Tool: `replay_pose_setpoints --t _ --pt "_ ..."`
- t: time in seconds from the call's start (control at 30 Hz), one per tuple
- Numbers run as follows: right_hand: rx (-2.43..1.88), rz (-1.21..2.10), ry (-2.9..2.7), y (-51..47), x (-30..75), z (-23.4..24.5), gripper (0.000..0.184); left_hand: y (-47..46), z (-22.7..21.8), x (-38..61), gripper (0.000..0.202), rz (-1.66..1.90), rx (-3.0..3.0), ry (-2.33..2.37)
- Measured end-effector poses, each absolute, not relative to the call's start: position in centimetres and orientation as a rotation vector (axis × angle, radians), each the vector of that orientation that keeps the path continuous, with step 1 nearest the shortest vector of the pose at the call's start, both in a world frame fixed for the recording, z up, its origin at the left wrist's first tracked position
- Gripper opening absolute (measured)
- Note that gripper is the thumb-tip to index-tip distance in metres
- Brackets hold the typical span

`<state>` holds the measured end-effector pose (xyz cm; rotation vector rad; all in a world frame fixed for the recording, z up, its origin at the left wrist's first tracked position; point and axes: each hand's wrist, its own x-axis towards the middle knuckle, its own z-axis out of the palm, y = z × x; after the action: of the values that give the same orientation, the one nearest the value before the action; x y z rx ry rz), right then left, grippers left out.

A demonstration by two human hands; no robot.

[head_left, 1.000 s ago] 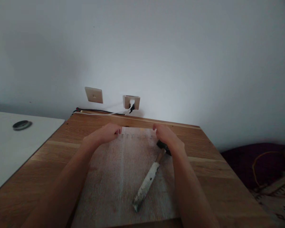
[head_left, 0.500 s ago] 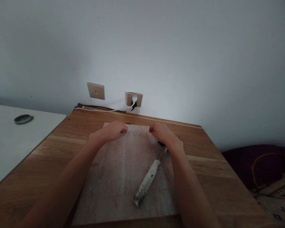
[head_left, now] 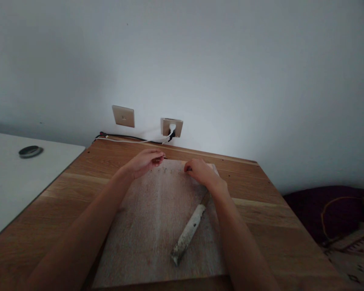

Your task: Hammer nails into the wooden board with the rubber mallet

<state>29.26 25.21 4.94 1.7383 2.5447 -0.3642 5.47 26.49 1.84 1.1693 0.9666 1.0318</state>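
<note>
A pale worn board [head_left: 151, 226] lies on the wooden table [head_left: 276, 226]. Across it lies a hammer [head_left: 188, 232] with a white-stained handle, its head hidden under my right wrist. A row of small nails [head_left: 172, 171] stands near the board's far edge. My left hand [head_left: 145, 161] hovers at the far left corner, fingers pinched on a thin dark sliver that looks like a nail. My right hand [head_left: 202, 173] rests at the right end of the row, fingertips pinched together on something too small to make out.
The wall behind carries a switch plate [head_left: 123, 116] and a socket [head_left: 171, 127] with a white plug; cables [head_left: 127, 140] run along the table's back edge. A white table [head_left: 12, 178] with a dark round disc [head_left: 30, 151] stands left. A dark cushion [head_left: 327, 210] lies right.
My right hand has slid left along the far edge of the board, toward the nail row. My left hand has lifted slightly and turned, its pinched fingertips now showing a thin dark tip.
</note>
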Motion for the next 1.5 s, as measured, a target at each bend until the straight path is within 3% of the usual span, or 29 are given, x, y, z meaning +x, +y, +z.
replay_pose_setpoints --t 0.2,0.4,0.73,1.03,1.27,1.5 --pt "1.765 -0.331 2.550 24.7 28.9 5.1 0.034 26.7 0.8 5.7 0.035 0.920 1.222 1.097" --pt "1.797 -0.319 2.622 24.2 28.2 6.4 0.030 26.0 1.1 6.4 0.008 0.595 2.031 1.370" --pt "1.687 -0.386 2.706 25.1 26.8 3.8 0.024 24.9 0.5 7.2 0.014 0.522 2.367 1.439" --pt "1.630 -0.347 2.810 24.8 26.3 5.0 0.028 26.4 1.2 7.3 0.033 0.992 1.676 1.400" --pt "1.600 -0.332 2.786 24.5 24.9 4.0 0.028 25.9 1.6 7.4 0.018 1.005 0.902 1.022" --pt "1.481 -0.287 2.815 24.3 25.2 4.2 0.034 26.1 0.9 8.2 0.019 0.996 0.600 0.912"
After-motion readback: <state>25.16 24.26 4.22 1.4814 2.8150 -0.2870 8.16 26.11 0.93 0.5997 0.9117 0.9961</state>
